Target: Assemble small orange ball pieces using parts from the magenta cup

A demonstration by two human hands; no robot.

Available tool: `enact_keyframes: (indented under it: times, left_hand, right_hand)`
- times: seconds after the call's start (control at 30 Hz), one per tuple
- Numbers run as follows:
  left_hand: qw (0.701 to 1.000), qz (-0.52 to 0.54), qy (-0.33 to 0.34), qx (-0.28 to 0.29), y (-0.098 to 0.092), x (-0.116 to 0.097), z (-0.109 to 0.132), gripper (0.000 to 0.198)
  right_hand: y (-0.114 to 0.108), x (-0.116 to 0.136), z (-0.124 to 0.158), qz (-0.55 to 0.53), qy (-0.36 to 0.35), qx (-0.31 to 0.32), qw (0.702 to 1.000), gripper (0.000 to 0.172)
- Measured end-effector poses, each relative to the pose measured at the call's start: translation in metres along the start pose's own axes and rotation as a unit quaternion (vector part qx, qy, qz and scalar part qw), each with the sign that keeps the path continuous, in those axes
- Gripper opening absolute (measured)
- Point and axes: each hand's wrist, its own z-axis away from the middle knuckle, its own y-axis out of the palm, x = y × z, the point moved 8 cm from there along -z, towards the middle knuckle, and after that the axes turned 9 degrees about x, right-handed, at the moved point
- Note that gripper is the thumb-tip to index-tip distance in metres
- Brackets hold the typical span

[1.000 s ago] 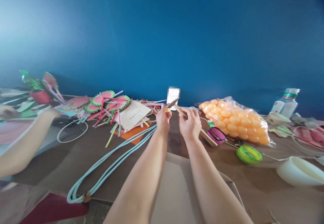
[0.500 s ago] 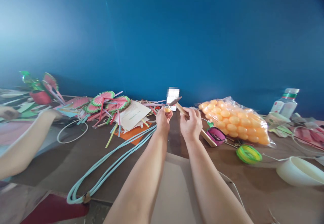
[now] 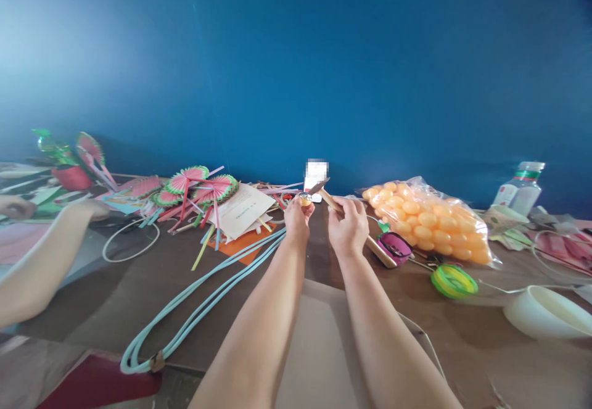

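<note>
My left hand (image 3: pixel 298 216) is closed round a small shiny gold ball (image 3: pixel 306 198), which shows between the fingertips; it may be a bell, but I cannot tell. My right hand (image 3: pixel 348 224) grips the wooden handle of a hammer (image 3: pixel 381 253). Its dark head lies just above and right of the ball; whether they touch is unclear. Behind both hands a phone (image 3: pixel 316 173) with a bright, partly blurred screen leans near the blue wall.
Paper watermelon fans (image 3: pixel 187 180), a printed sheet (image 3: pixel 241 210) and pale blue tubing (image 3: pixel 203 285) lie left. To the right are a bag of orange balls (image 3: pixel 430 221), a purple pouch (image 3: pixel 394 247), green-yellow tape rolls (image 3: pixel 454 280) and a white bowl (image 3: pixel 546 313). Another person's arm (image 3: pixel 50 255) reaches in at far left.
The hammer and my right hand have shifted very slightly left. The other person's hands at far left have moved a little.
</note>
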Motion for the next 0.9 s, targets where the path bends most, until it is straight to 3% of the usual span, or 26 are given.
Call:
enact_keyframes:
  times: [0.27,0.43,0.57,0.7,0.9]
  left_hand:
    - [1.000,-0.001,-0.012,-0.016,-0.004,0.002,-0.002,0.013]
    - [1.000,0.001,-0.021,-0.018,-0.006,0.006,-0.005,0.013]
    - [0.998,0.030,-0.035,-0.045,-0.011,0.007,-0.006,0.010]
    - [0.996,0.046,-0.036,-0.071,-0.016,0.006,-0.005,0.011]
    - [0.996,0.039,-0.036,-0.078,-0.018,0.008,-0.004,0.014]
  right_hand:
    - [0.003,-0.002,0.000,0.001,0.016,0.018,1.000,0.024]
    - [0.009,-0.002,0.000,0.014,0.037,0.060,0.997,0.024]
    - [0.006,-0.010,-0.001,0.033,0.089,0.073,0.993,0.025]
    - [0.015,-0.027,0.002,0.089,0.183,0.185,0.961,0.026]
    - [0.041,-0.045,0.015,0.125,0.231,0.336,0.904,0.033]
